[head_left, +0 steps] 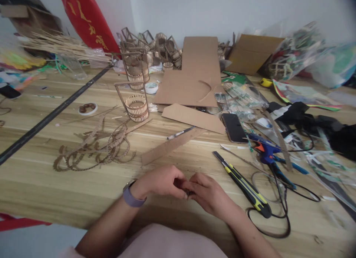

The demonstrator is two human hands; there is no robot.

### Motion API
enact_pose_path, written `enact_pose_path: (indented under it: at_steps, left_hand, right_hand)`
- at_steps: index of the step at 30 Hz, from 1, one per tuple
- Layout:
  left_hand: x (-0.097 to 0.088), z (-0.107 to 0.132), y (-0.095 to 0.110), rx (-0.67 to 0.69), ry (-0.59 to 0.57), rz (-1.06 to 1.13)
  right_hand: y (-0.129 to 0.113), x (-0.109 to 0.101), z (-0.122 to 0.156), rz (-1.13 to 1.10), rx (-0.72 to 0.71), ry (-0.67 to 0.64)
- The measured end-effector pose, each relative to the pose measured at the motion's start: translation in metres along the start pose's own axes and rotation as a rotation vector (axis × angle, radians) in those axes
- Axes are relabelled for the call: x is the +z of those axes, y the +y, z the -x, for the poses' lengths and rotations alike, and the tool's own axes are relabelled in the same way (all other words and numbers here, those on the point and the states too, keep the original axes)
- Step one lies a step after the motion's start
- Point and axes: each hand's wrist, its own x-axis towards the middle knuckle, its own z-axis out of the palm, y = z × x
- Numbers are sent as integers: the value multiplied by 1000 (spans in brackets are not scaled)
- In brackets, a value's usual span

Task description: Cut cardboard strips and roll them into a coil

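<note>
My left hand (161,182) and my right hand (207,193) meet low over the wooden floor (83,191), fingers curled together. Both pinch a small dark piece (187,191) between the fingertips; I cannot make out what it is. A purple watch (132,196) is on my left wrist. A yellow-and-black utility knife (244,185) lies just right of my right hand. Curly cardboard strips (97,148) lie to the upper left of my left hand.
Cardboard sheets (191,83) and a long cardboard strip (169,146) lie ahead. A small cardboard basket (136,107) stands beyond, with several more (150,52) by the wall. A phone (234,127), a blue glue gun (265,150) and black cables (278,213) sit right.
</note>
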Motion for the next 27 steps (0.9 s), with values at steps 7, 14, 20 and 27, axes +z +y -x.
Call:
enact_pose_path:
  at_steps: [7,14,20,27]
  left_hand:
    - [2,-4,-3,99,-43,349]
    - [7,-6,-4,165,39,372]
    - [11,-10,-8,94,161,391]
    - [10,-10,-8,93,147,317]
  right_hand:
    - [0,-2,5,11,-12,203]
    - [0,1,1,-21,-10,372]
    - [1,2,0,10,-53,477]
    - [3,-1,0,49,-73,488]
